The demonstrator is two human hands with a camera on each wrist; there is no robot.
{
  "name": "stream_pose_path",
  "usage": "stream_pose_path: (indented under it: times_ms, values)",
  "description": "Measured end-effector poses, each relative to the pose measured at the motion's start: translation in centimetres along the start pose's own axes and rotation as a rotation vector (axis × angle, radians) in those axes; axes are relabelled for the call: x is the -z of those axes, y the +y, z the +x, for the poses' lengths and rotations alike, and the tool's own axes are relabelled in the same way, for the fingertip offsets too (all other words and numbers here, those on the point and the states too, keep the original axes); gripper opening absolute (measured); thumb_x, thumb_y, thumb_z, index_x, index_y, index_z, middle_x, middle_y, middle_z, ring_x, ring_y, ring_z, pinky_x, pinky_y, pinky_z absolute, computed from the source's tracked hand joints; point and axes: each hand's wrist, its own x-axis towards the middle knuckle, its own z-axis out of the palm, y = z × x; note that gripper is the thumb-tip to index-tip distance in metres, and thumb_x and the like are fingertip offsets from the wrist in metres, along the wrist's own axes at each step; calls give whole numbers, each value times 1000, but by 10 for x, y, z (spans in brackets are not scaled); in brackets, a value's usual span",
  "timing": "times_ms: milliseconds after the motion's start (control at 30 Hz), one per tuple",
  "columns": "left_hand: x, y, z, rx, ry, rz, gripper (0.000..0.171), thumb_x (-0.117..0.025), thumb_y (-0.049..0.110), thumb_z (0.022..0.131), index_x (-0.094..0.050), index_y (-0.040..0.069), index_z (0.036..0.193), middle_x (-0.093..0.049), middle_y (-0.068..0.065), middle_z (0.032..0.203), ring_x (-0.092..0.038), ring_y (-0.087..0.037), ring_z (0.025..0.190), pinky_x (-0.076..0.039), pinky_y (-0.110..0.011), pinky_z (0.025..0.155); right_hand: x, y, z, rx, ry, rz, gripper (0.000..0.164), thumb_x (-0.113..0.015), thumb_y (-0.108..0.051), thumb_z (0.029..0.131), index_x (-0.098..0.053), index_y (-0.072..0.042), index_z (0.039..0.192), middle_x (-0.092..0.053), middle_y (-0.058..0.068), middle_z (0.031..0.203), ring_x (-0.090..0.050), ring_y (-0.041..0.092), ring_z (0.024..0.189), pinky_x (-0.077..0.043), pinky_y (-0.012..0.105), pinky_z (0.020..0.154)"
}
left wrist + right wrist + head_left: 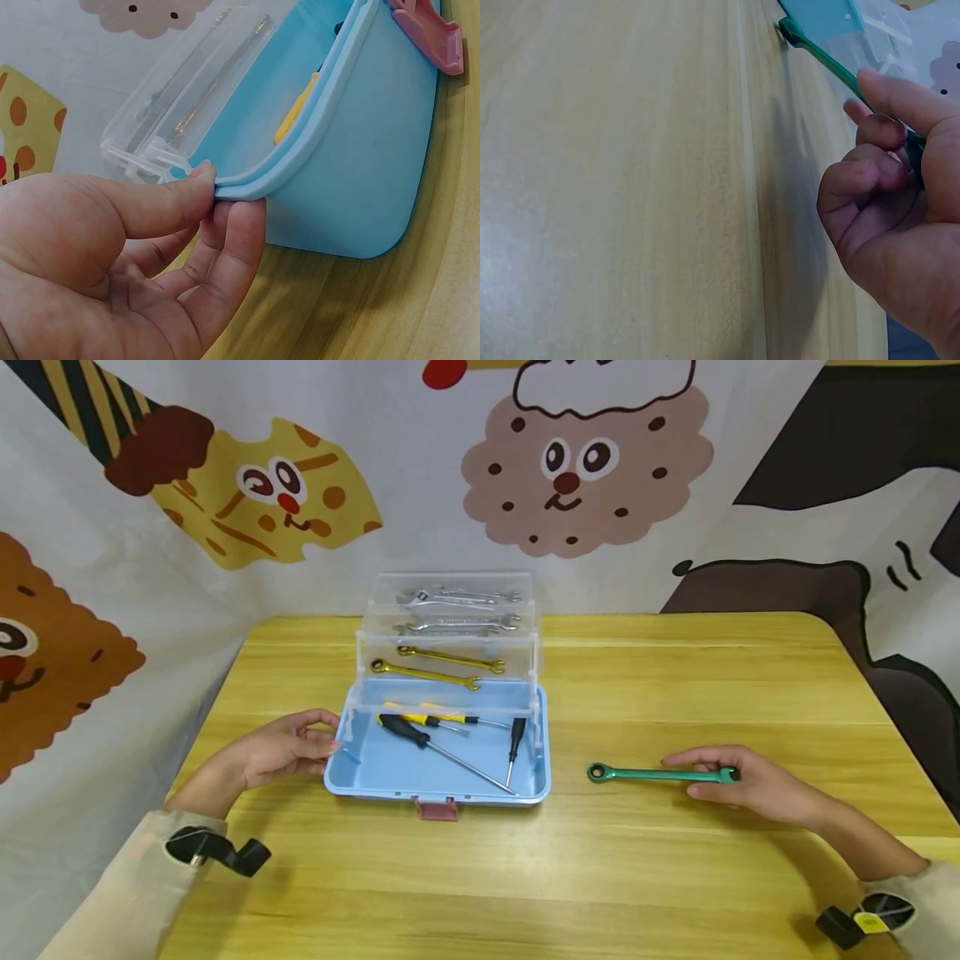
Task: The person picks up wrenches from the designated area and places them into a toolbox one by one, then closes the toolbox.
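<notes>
A light-blue toolbox (352, 777) stands on the table with its clear trays raised at the back. My left hand (288, 748) pinches the box's left rim between thumb and fingers, as the left wrist view (142, 255) shows closely. To the right of the box, my right hand (750, 783) grips a green combination wrench (645, 773) by its open end, the ring end pointing left. In the right wrist view the wrench (825, 58) appears above the tabletop, its near end hidden in the hand. Inside the box lie a long black screwdriver (405, 729), a smaller black one (517, 739) and yellow-black screwdrivers (420, 719).
Two gold wrenches (431, 674) lie in the lowest clear tray (450, 697). Several silver wrenches (465, 623) fill the trays above. A pink latch (437, 811) hangs at the box's front. Behind the wooden table (675, 893) hangs a cartoon-printed cloth (420, 468).
</notes>
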Motion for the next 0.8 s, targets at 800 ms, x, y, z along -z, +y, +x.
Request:
stream_pose_path:
  times_ms: [800]
  values:
    - [-1, 1, 0, 11, 13, -5, 20, -58, 2, 103, -46, 6, 118, -68, -2, 95, -68, -16, 86, -58, -29, 79, 4, -13, 5, -8, 76, 69, 29, -55, 5, 102, -65, 2, 128, -34, 11, 61, -27, 31, 49, -28, 44, 40]
